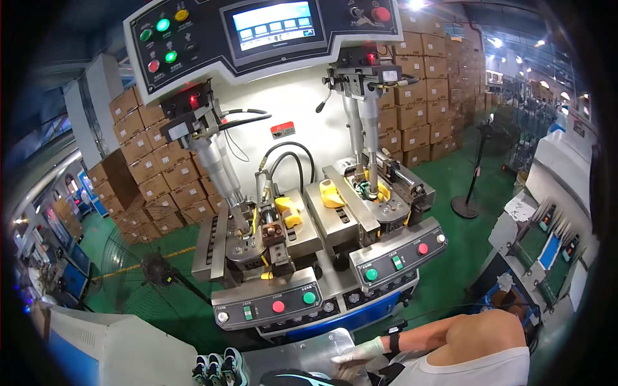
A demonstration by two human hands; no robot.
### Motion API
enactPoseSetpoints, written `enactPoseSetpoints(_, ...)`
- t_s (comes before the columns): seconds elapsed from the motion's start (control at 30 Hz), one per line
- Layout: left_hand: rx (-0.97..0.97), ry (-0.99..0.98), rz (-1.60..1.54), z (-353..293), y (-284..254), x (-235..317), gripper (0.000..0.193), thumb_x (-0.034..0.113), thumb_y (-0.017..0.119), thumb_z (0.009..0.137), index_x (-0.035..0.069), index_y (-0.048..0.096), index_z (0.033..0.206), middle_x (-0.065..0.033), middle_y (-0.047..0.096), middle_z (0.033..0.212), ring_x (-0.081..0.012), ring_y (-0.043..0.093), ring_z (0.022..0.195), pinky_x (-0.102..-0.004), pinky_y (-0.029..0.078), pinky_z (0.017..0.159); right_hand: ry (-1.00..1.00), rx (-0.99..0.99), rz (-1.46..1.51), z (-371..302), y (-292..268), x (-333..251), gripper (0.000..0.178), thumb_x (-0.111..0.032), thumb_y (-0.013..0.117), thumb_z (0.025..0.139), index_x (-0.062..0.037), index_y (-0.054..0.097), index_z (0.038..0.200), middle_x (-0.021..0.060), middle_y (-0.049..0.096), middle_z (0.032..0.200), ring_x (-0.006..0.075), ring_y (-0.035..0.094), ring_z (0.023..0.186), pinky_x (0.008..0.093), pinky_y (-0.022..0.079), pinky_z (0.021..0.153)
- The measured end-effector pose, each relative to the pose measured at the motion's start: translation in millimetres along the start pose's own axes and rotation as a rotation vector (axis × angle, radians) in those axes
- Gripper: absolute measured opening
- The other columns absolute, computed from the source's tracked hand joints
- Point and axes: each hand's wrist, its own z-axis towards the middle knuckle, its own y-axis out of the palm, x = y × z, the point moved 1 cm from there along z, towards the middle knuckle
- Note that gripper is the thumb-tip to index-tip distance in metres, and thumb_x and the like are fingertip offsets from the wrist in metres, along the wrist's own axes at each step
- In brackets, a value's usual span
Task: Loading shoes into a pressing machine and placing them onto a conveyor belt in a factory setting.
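Shoes [219, 370] beside machine's front edge [270, 302]

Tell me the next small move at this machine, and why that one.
Probably reach for one of the sneakers lined up at the lower edge. Neither of the wearer's own hands is in view, the yellow forms on the machine's two stations look bare, and a co-worker's white-gloved hand rests on the metal tray beside the sneakers.

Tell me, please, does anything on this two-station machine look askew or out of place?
Nothing stands out. Both yellow forms sit in their stations, and the control boxes look intact. A co-worker's gloved hand rests on the metal tray below.
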Motion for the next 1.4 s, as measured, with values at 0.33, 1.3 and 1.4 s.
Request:
enactPoseSetpoints(0.33,0.136,0.506,-0.064,110.8,65.0,119.1,0.036,0.015,0.067,0.11,-0.007,0.064,0.139,-0.0156,0.075,0.128,-0.0204,0.071,0.119,-0.0384,0.058,0.101,-0.177,-0.036,0.585,-75.6,33.1,-153.1,0.061,-0.041,0.081,0.101,-0.0034,0.066,0.146,0.0094,0.076,0.133,0.0183,0.075,0.114,0.0361,0.061,0.103)
enactPoseSetpoints(1.3,0.333,0.226,0.115,603.9,2.4,190.5,0.075,0.014,0.074,0.105,-0.011,0.035,0.163,-0.0274,0.054,0.16,-0.0317,0.059,0.144,-0.0388,0.05,0.118,-0.77,0.128,0.528,-111.5,-152.6,-324.3,0.102,-0.037,0.092,0.086,-0.0029,0.039,0.167,0.0164,0.061,0.156,0.0294,0.062,0.141,0.0454,0.049,0.121)
enactPoseSetpoints(1.4,0.165,0.226,0.069,664.6,7.9,167.4,0.071,0.013,0.078,0.101,-0.009,0.043,0.159,-0.0247,0.063,0.151,-0.0249,0.063,0.139,-0.0373,0.053,0.112,-0.792,0.256,0.466,-118.1,-155.9,-315.7,0.103,-0.036,0.091,0.088,-0.0028,0.036,0.169,0.0151,0.056,0.161,0.0282,0.056,0.147,0.0443,0.045,0.124)
